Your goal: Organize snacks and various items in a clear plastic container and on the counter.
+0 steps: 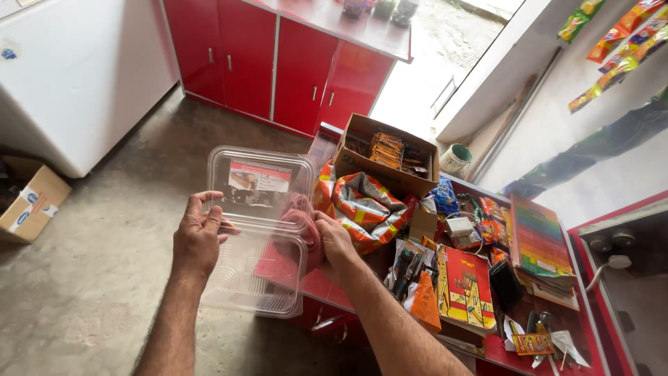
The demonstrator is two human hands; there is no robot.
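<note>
I hold an open clear plastic clamshell container (254,268) in front of me, its lid (261,182) with a paper label tilted up and away. My left hand (197,237) grips the container's left side at the hinge. My right hand (332,240) presses a pink-red cloth (300,226) against the inside of the container near the hinge, on its right side. The tray half hangs below my hands, above the floor.
A red counter (327,289) on the right is crowded with an orange foil bag (365,205), a cardboard box of packets (386,157), booklets and small goods. Red cabinets (278,66) stand behind, a white appliance (76,76) and a cardboard box (31,205) at left.
</note>
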